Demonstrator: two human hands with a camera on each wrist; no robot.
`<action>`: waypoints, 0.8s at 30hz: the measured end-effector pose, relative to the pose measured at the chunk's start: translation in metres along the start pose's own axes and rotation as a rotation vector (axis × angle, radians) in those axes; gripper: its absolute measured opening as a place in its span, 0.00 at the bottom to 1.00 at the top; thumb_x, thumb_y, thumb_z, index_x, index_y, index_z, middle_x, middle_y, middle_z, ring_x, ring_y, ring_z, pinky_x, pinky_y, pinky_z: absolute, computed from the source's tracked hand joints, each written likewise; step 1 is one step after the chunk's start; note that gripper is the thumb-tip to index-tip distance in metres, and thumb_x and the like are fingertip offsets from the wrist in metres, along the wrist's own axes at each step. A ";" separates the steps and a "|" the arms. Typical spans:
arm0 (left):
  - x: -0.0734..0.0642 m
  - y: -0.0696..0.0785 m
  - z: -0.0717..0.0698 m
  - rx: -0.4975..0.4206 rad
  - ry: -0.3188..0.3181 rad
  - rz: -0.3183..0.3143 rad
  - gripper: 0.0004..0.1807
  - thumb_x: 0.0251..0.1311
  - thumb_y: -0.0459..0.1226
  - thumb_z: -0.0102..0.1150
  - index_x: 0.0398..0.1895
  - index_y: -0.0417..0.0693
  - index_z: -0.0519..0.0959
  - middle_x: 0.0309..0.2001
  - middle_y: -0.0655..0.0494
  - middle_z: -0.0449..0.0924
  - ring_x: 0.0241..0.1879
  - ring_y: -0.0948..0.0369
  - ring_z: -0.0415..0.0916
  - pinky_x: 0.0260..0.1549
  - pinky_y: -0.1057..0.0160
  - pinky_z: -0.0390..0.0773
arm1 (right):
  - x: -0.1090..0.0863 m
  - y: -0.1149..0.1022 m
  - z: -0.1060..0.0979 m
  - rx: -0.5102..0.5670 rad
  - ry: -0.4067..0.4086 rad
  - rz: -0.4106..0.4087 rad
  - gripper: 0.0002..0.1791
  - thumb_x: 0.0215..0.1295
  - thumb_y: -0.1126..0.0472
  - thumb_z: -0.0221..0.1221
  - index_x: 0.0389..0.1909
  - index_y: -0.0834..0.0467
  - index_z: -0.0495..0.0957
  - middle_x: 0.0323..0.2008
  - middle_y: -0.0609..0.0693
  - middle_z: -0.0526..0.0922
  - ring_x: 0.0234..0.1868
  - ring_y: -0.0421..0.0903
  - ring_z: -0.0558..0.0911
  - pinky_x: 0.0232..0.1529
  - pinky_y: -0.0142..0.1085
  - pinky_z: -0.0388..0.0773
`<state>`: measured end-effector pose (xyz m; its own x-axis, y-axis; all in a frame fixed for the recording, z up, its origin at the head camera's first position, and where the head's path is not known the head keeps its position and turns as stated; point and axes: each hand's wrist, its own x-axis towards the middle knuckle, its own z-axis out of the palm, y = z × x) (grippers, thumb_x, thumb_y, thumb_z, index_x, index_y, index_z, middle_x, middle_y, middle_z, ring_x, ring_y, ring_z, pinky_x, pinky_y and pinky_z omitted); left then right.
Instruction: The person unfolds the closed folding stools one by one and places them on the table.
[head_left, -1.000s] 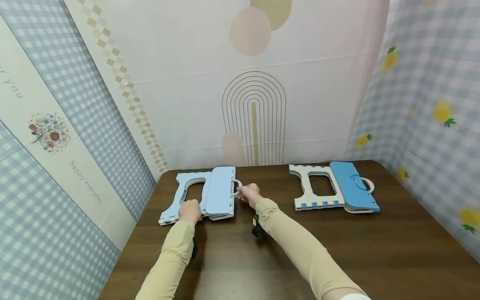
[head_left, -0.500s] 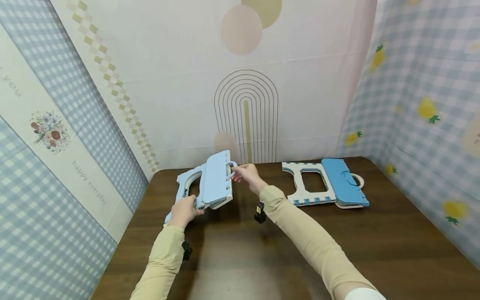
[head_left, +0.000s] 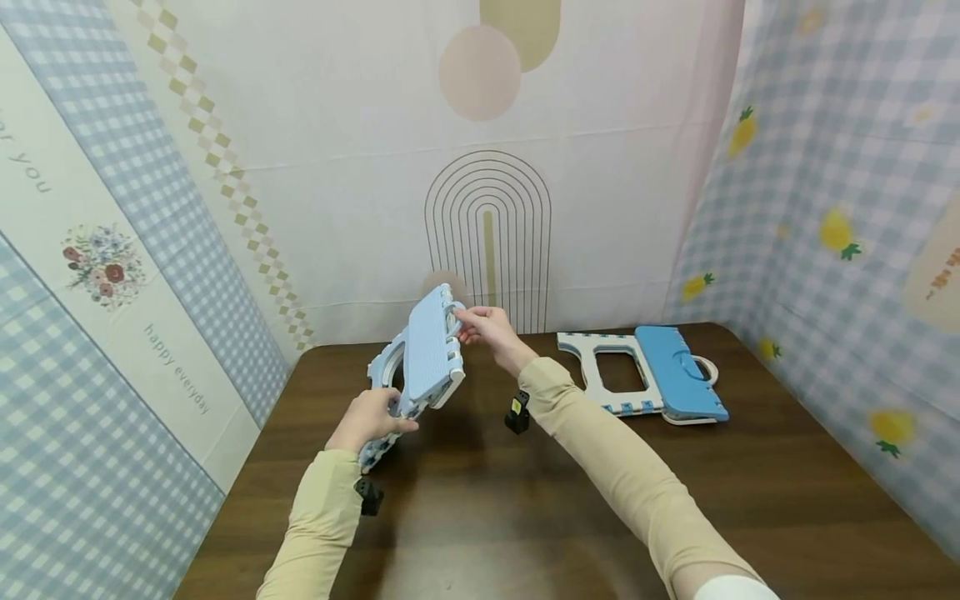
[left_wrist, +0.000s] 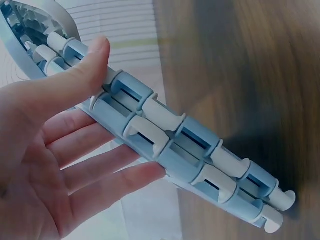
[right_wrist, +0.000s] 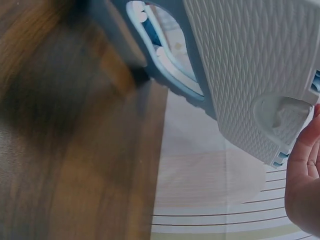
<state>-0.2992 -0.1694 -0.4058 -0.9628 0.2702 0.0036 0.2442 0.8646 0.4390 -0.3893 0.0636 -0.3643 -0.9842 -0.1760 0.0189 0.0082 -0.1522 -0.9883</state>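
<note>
A light blue folding step stool point(head_left: 426, 350), folded flat, is raised and tilted at the left of the table, its top end higher. My left hand point(head_left: 367, 419) grips its near hinged edge, thumb on one side and fingers on the other, as the left wrist view shows across the row of blue and white hinges point(left_wrist: 160, 115). With the right hand point(head_left: 491, 333) I pinch the small loop handle point(head_left: 454, 320) at the top end. In the right wrist view the stool's textured face point(right_wrist: 250, 60) fills the upper right, and the hand point(right_wrist: 304, 175) is partly cut off.
A second folded step stool point(head_left: 678, 371), darker blue and white, lies flat on the right of the dark wooden table point(head_left: 480, 500). Behind the table hangs a patterned cloth point(head_left: 360, 167). Checked cloths stand at the left and right sides.
The light blue stool has been lifted from lying flat to a steep tilt, its handle end rising. My left hand has turned so its thumb shows. The darker stool stays flat on the table.
</note>
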 end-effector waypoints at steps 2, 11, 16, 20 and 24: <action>0.001 0.002 0.000 -0.019 0.004 0.002 0.24 0.46 0.47 0.74 0.43 0.43 0.81 0.37 0.50 0.83 0.35 0.56 0.77 0.38 0.53 0.78 | 0.001 -0.004 0.001 0.010 0.007 -0.012 0.10 0.66 0.60 0.60 0.26 0.59 0.77 0.15 0.45 0.78 0.17 0.37 0.76 0.23 0.27 0.75; 0.001 0.010 0.007 -0.089 0.052 -0.033 0.26 0.48 0.49 0.73 0.48 0.46 0.81 0.46 0.47 0.85 0.44 0.53 0.82 0.44 0.49 0.79 | 0.001 -0.021 0.006 0.071 -0.029 -0.034 0.10 0.67 0.60 0.59 0.29 0.62 0.77 0.16 0.44 0.76 0.18 0.36 0.73 0.23 0.26 0.74; -0.001 0.014 0.014 -0.155 0.079 -0.025 0.28 0.49 0.49 0.72 0.51 0.43 0.80 0.47 0.44 0.85 0.46 0.51 0.83 0.45 0.49 0.80 | -0.002 -0.029 0.010 0.105 -0.044 -0.029 0.09 0.68 0.61 0.58 0.31 0.63 0.76 0.17 0.44 0.75 0.19 0.35 0.72 0.23 0.24 0.72; -0.005 0.018 0.018 -0.219 0.109 -0.029 0.29 0.48 0.47 0.73 0.52 0.42 0.80 0.46 0.42 0.86 0.45 0.51 0.83 0.44 0.49 0.81 | -0.006 -0.035 0.014 0.094 -0.067 -0.046 0.08 0.69 0.62 0.57 0.29 0.61 0.76 0.17 0.44 0.76 0.20 0.35 0.73 0.24 0.24 0.73; -0.009 0.024 0.021 -0.260 0.147 -0.028 0.21 0.47 0.46 0.74 0.41 0.45 0.83 0.40 0.46 0.87 0.39 0.55 0.84 0.39 0.53 0.82 | -0.011 -0.043 0.021 0.047 -0.105 -0.072 0.09 0.69 0.62 0.57 0.28 0.59 0.76 0.18 0.44 0.77 0.20 0.36 0.73 0.25 0.25 0.73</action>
<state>-0.2818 -0.1418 -0.4141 -0.9798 0.1673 0.1096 0.1977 0.7282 0.6563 -0.3750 0.0521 -0.3188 -0.9586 -0.2636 0.1079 -0.0513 -0.2128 -0.9757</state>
